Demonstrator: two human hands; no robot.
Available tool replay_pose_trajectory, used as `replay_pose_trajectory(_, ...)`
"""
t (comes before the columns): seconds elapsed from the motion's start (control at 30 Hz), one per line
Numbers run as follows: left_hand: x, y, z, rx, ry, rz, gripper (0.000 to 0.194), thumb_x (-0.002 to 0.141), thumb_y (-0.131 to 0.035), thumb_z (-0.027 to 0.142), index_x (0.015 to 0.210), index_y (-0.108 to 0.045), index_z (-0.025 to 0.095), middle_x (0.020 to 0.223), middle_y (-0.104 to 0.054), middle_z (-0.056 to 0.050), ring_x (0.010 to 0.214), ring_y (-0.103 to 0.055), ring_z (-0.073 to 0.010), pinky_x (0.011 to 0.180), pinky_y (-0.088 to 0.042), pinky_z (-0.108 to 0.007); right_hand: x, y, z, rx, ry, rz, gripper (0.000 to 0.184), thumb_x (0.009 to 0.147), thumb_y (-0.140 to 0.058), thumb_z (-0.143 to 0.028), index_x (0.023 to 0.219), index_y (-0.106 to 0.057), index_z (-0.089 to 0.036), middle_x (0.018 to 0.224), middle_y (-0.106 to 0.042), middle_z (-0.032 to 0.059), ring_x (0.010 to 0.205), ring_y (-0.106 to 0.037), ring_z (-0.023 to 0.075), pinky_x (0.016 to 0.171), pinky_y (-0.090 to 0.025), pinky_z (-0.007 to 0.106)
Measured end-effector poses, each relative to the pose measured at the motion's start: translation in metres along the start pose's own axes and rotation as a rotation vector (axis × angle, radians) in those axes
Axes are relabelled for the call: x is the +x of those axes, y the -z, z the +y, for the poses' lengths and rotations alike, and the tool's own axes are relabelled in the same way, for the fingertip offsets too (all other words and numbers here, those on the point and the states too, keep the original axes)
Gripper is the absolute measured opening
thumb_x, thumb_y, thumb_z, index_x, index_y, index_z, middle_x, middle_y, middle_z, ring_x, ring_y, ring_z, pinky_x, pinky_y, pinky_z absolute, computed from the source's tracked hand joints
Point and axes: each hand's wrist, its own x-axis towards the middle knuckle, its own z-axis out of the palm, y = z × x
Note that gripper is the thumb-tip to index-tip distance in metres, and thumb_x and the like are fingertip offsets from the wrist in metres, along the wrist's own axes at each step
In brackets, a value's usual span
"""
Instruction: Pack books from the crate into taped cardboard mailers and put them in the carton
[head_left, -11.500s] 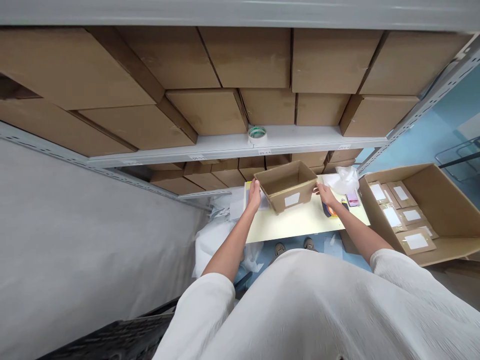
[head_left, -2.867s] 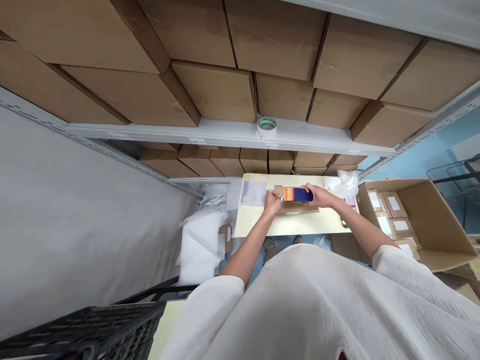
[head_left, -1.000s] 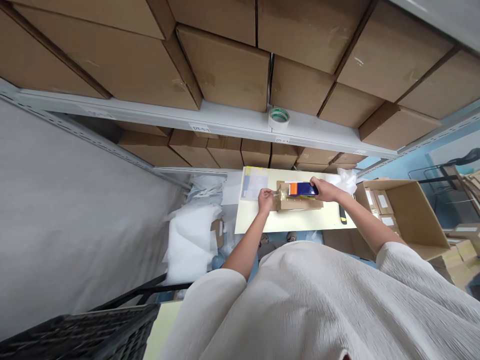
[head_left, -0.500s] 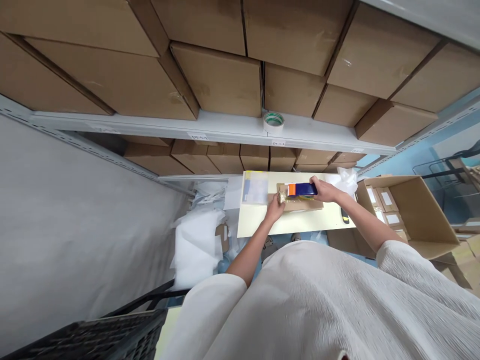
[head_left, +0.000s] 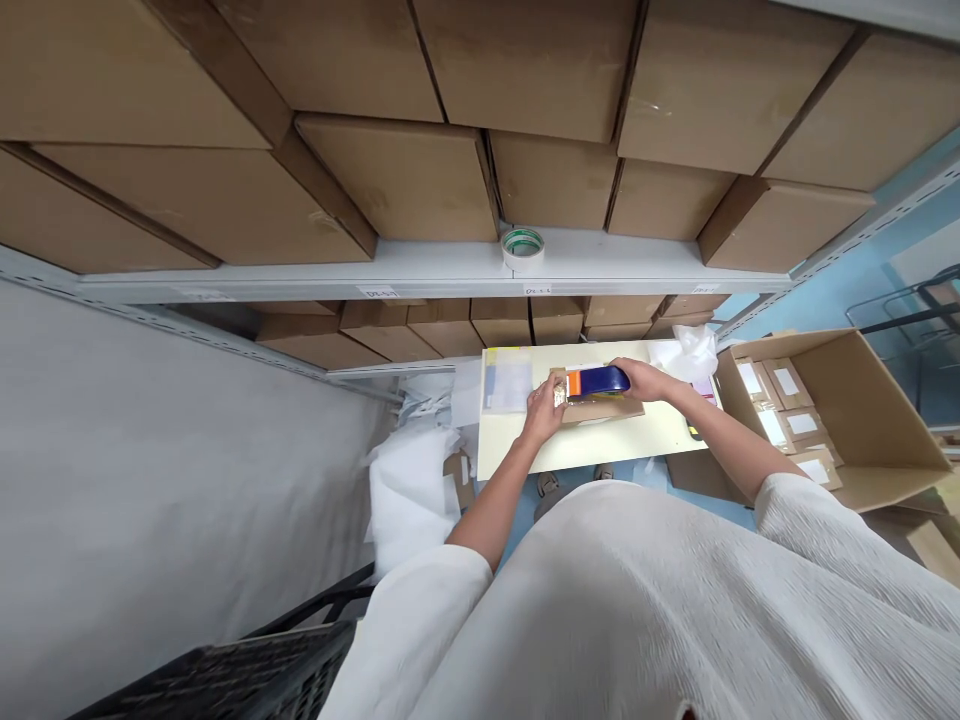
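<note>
A small cardboard box (head_left: 604, 411) lies on the pale yellow table (head_left: 517, 455). My right hand (head_left: 636, 379) is closed around the rear of a dark blue and orange tape dispenser (head_left: 598, 381), which rests over the top of the box. At the box's left end my left hand (head_left: 543, 411) grips it, fingers bent over the edge near shiny clear tape at the dispenser's front. The palm side of both hands is hidden.
A large open carton (head_left: 885, 410) with several small labelled boxes stands at the right. White foam sheets (head_left: 412, 490) hang at the left. A tape roll (head_left: 523, 249) sits on the grey shelf above, before stacked cartons. A plastic bag (head_left: 686, 352) lies at the table's back right.
My view has shifted a little. My left hand has come further over the box's left end, and the dispenser has shifted slightly left with my right hand still on it.
</note>
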Motion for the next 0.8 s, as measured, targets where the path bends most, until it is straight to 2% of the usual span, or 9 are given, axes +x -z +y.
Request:
replay_pose_trajectory(0.17,0.003,0.001,-0.004,0.24,0.051,-0.13,0.085,0.097,-0.061,0.024,0.175,-0.027,0.024,0.166,-0.057,-0.016,0.156,-0.049,-0.0372,0.132,-0.026,-0.062,0.0,0.009,0.001,-0.149,-0.069,-0.109,0.044,0.086,-0.078,-0.026,0.126,-0.062,-0.022,0.123,-0.074,0.0121,0.106,-0.069,0.0282,0.084,-0.049,0.032)
replay_pose_trajectory(0.3,0.004,-0.001,-0.012,0.296,0.074,-0.17,0.085,0.101,-0.055,0.03,0.178,-0.02,0.023,0.17,-0.053,-0.016,0.155,-0.05,-0.0393,0.132,-0.026,-0.063,-0.013,0.028,0.018,-0.206,-0.1,-0.139,0.035,0.089,-0.075,-0.022,0.121,-0.061,-0.022,0.121,-0.073,0.013,0.102,-0.068,0.0278,0.078,-0.046,0.031)
replay_pose_trajectory(0.5,0.004,-0.001,-0.028,0.278,0.027,-0.169,0.083,0.104,-0.053,0.036,0.179,-0.019,0.023,0.176,-0.046,-0.015,0.159,-0.047,-0.0386,0.129,-0.035,-0.058,-0.063,0.061,0.076,-0.198,-0.141,-0.156,0.033,0.082,-0.072,-0.015,0.111,-0.059,-0.022,0.111,-0.072,0.0109,0.097,-0.066,0.0259,0.079,-0.045,0.029)
replay_pose_trajectory(0.8,0.004,0.003,-0.032,0.317,-0.009,-0.164,0.084,0.104,-0.052,0.037,0.179,-0.018,0.021,0.174,-0.048,-0.016,0.154,-0.053,-0.0388,0.125,-0.043,-0.057,-0.124,0.078,0.166,-0.152,-0.244,-0.165,0.036,0.077,-0.077,-0.018,0.108,-0.058,-0.022,0.108,-0.072,0.0096,0.092,-0.064,0.0242,0.076,-0.044,0.029)
